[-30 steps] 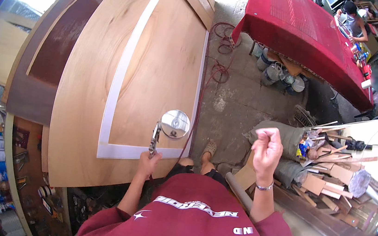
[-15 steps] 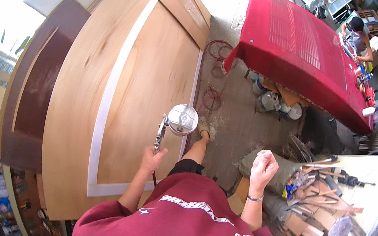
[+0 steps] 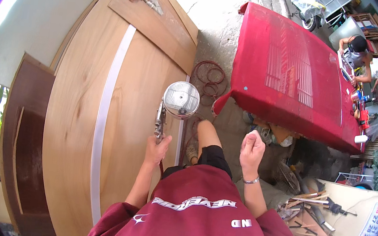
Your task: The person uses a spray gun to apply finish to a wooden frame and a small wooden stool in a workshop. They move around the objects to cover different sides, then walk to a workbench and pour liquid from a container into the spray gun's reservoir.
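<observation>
My left hand point(image 3: 156, 150) is wrapped round the handle of a spray gun point(image 3: 160, 119), whose round silver cup point(image 3: 181, 99) shows its lid from above. Beneath the gun's left side lies a large pale wood panel point(image 3: 80, 87) with a white strip point(image 3: 107, 94) along it. The gun is held over the panel's right edge, and I see no spray. My right hand point(image 3: 253, 151) is raised in front of me, closed in a fist; whether anything is in it is hidden.
A red-covered table point(image 3: 256, 56) stands at the right, with a person point(image 3: 359, 56) working at its far side. A coiled red hose point(image 3: 210, 76) lies on the floor. Wood scraps point(image 3: 309, 225) are heaped at lower right; a dark brown panel point(image 3: 33, 137) leans at left.
I have stepped forward along the wood panel, so the red table sits nearer and lower in view. My left hand still grips the spray gun; my right hand stays closed.
</observation>
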The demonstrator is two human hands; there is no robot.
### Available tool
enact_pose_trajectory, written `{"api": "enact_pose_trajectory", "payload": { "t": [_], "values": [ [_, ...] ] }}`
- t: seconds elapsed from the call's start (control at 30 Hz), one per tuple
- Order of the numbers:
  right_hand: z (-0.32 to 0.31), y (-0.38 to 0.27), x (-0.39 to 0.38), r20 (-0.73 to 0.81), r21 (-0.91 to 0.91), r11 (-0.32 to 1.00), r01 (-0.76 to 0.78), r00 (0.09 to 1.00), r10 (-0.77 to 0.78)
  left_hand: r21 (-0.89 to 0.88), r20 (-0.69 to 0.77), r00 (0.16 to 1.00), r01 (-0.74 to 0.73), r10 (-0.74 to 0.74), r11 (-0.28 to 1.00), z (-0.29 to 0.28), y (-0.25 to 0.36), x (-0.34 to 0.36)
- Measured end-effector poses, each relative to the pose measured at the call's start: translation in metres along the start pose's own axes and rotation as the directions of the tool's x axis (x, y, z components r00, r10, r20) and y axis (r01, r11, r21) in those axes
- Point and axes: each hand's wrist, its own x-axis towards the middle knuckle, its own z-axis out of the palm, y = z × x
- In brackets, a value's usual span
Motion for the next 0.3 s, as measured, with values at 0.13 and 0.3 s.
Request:
{"api": "enact_pose_trajectory", "payload": {
  "t": [0.13, 0.3],
  "values": [
    [0.044, 0.004, 0.073, 0.044, 0.17, 0.985, 0.035, 0.998, -0.043, 0.011, -0.043, 0.998, -0.037, 0.038, 0.999, 0.021, 0.026, 0.064],
    [0.093, 0.024, 0.166, 0.258, 0.228, 0.932, -0.281, 0.941, 0.22, 0.064, -0.025, 0.996, -0.084, 0.085, 0.994, 0.032, 0.048, 0.156]
  ]
}}
